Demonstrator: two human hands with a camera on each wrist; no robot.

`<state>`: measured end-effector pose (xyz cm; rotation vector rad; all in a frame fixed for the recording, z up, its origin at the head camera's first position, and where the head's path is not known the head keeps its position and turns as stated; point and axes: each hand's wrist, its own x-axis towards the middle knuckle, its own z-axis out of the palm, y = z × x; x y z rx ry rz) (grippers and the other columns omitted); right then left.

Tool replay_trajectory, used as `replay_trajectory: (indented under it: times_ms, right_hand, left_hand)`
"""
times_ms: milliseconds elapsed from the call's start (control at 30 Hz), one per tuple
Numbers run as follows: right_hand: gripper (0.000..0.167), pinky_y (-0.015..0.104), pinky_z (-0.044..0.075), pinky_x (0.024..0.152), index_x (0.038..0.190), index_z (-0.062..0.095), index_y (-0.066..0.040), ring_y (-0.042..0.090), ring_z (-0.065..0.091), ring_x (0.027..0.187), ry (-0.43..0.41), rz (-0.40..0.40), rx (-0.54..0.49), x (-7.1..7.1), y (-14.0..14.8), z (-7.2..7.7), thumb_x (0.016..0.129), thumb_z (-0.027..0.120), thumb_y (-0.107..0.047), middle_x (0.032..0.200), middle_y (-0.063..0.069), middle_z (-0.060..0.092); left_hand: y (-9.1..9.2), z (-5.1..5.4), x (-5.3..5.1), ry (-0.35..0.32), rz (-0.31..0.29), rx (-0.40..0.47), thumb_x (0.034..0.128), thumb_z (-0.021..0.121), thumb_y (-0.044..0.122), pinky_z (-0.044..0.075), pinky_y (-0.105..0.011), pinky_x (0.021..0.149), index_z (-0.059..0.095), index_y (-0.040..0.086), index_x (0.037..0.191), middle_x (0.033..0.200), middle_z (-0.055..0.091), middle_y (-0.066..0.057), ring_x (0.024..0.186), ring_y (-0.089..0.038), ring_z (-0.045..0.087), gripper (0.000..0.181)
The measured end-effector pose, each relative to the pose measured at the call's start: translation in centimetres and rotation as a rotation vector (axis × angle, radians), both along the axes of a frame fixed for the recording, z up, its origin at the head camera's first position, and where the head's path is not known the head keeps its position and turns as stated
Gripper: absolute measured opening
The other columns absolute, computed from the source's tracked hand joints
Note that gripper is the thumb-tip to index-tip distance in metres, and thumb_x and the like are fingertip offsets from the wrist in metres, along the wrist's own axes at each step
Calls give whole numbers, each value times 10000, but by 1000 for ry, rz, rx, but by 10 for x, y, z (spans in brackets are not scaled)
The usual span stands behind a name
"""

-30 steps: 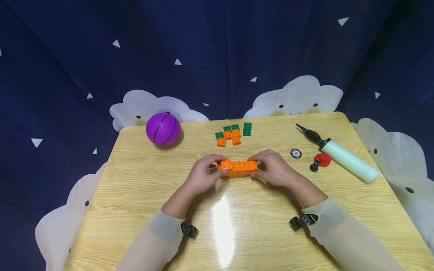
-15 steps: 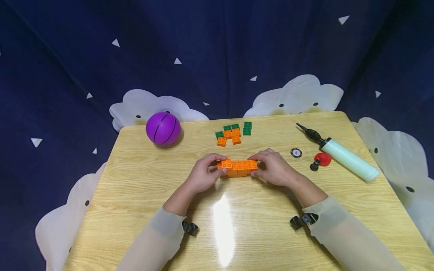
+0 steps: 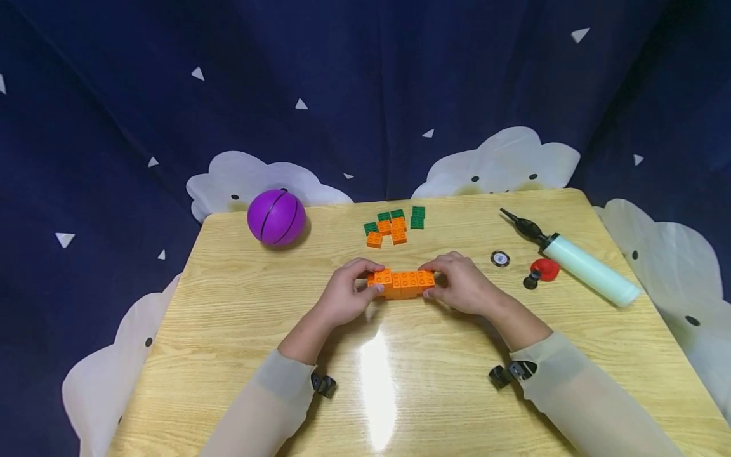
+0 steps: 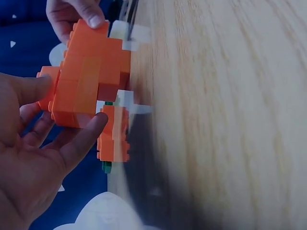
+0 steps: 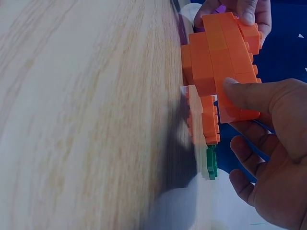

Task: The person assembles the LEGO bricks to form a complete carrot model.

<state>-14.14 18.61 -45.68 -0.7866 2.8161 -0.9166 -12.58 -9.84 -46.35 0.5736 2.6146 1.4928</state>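
An assembly of joined orange toy building bricks (image 3: 405,290) is held just above the wooden table between both hands. It is long on top and steps in to narrower layers underneath. My left hand (image 3: 345,295) pinches its left end, where one orange brick (image 3: 383,277) sits on the upper row. In the left wrist view the thumb lies on that brick (image 4: 49,91), and a fingertip touches the assembly's underside. My right hand (image 3: 465,287) grips the right end between thumb and fingers; its other fingers are loosely bent in the right wrist view.
Loose orange bricks (image 3: 398,236) and green bricks (image 3: 417,218) lie behind the hands. A purple ball (image 3: 276,217) stands at the back left. To the right are a poker chip (image 3: 500,258), a red item (image 3: 547,269) with a black knob, and a hand pump (image 3: 591,270).
Both hands keep their grip and stay almost in place. The upper orange brick at the left end shifts very slightly; the view itself moves a little.
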Motion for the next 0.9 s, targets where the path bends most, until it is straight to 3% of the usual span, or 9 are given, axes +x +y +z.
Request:
replay_trajectory:
  times_ms: [400,733,900]
  right_hand:
    - [470,525,433,1001,1270,727,-120,284,583,1128,-6,-5,4,-1,0,-3,837,886,-211,1243,77,710]
    - [471,530,435,991,1280,724,-118,284,584,1115,-11,0,-1,0,2,-2,846,879,-215,1248,79,709]
    - [474,537,421,1010,1281,724,-123,285,582,1131,-11,-1,-5,0,1,-2,843,881,-220,1251,75,707]
  left_hand:
    - [0,-1,-1,24,-23,33,950,761,90,560,-455,933,710,168,1200,1206,659,66,1098,-163,604,266]
    - [-3,0,-3,-59,-21,3,937,790,154,506,-433,1046,703,220,1241,1264,666,74,1214,-189,622,323]
    - [-6,1,-6,-109,-41,39,937,791,158,535,-403,1011,696,211,1269,1282,671,49,1207,-209,628,350]
